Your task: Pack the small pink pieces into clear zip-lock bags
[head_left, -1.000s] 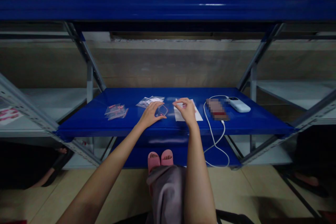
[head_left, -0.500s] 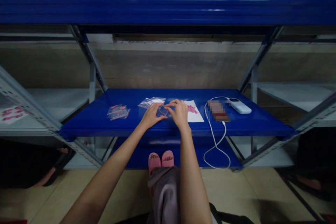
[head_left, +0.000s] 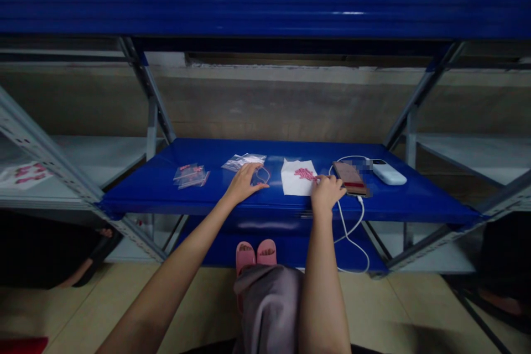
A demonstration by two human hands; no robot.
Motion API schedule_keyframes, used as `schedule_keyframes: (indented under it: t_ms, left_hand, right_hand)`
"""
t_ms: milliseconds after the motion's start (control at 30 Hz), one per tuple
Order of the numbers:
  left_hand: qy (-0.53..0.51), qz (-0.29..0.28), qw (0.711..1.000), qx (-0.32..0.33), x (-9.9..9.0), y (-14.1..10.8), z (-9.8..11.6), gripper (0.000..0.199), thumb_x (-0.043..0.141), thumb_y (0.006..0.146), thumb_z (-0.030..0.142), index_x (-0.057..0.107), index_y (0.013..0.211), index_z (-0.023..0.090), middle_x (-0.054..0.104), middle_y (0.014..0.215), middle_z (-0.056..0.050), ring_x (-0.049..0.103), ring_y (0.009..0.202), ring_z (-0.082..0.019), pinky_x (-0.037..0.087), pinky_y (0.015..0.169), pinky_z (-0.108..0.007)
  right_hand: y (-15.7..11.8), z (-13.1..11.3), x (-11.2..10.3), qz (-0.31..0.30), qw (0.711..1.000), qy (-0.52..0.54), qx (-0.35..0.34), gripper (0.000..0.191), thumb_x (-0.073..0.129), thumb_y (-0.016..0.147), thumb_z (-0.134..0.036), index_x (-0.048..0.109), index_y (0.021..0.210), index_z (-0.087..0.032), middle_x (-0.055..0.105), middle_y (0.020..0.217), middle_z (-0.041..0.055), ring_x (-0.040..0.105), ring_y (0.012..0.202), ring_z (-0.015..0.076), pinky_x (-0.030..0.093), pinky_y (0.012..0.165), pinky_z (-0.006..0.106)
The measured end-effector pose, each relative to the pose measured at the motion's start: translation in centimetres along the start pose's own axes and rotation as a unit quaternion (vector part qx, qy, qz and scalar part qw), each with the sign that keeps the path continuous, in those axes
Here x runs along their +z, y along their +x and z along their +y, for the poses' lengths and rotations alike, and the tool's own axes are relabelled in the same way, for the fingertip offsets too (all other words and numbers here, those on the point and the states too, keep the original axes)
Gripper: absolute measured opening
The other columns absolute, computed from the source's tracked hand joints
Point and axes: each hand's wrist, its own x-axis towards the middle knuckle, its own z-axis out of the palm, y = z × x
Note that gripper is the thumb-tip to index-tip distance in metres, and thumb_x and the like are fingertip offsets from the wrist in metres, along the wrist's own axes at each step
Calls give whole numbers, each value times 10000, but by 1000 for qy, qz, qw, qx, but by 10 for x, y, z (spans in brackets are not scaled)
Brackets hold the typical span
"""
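Observation:
My left hand (head_left: 243, 183) is curved around a small clear zip bag (head_left: 262, 176), its thumb and fingers on opposite sides of the bag's thin, pinkish rounded rim. My right hand (head_left: 327, 193) is at the lower right edge of a white sheet of paper (head_left: 291, 183), with its fingers bent down. Its fingertips touch the edge of a pile of small pink pieces (head_left: 304, 173) on the paper. Whatever lies between those fingertips is too small to make out.
Several filled bags (head_left: 191, 176) lie at the left of the blue shelf (head_left: 232, 146). Flat clear bags (head_left: 243, 160) lie behind my left hand. To the right are a phone (head_left: 350, 177), a white power bank (head_left: 388, 172) and a white cable (head_left: 346, 235) hanging over the front edge.
My right hand has left the bag's rim and moved right to the pink pieces on the paper. My left hand stays on the bag. The view has shifted slightly.

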Motion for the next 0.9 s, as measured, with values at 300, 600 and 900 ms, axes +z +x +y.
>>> schedule_keyframes:
  t_ms: [300,600,900]
  left_hand:
    - [7,0,1000,-6,0,0,1,526,668,705,423,439,1124,202,548,1136,-94,507,1098,-249,400,932,-419]
    - [11,1,1000,0,-1,-1,1,533,659,709,436,437,1133,202,552,1118,-90,512,1080,-249,406,920,-411]
    - [12,-5,1000,3,0,0,0,529,652,713,442,431,1123,190,556,1099,-86,513,1057,-242,413,905,-398]
  right_hand:
    - [4,3,9,-5,1000,4,-19,262,437,826,-198,664,950,-152,636,960,143,506,935,265,268,741,365]
    - [10,4,3,-37,999,-4,-21,211,494,812,-169,673,916,-131,649,921,149,573,900,253,313,686,312]
    - [9,3,5,-27,999,5,-29,224,488,816,-193,671,933,-141,632,945,157,544,932,259,331,701,323]
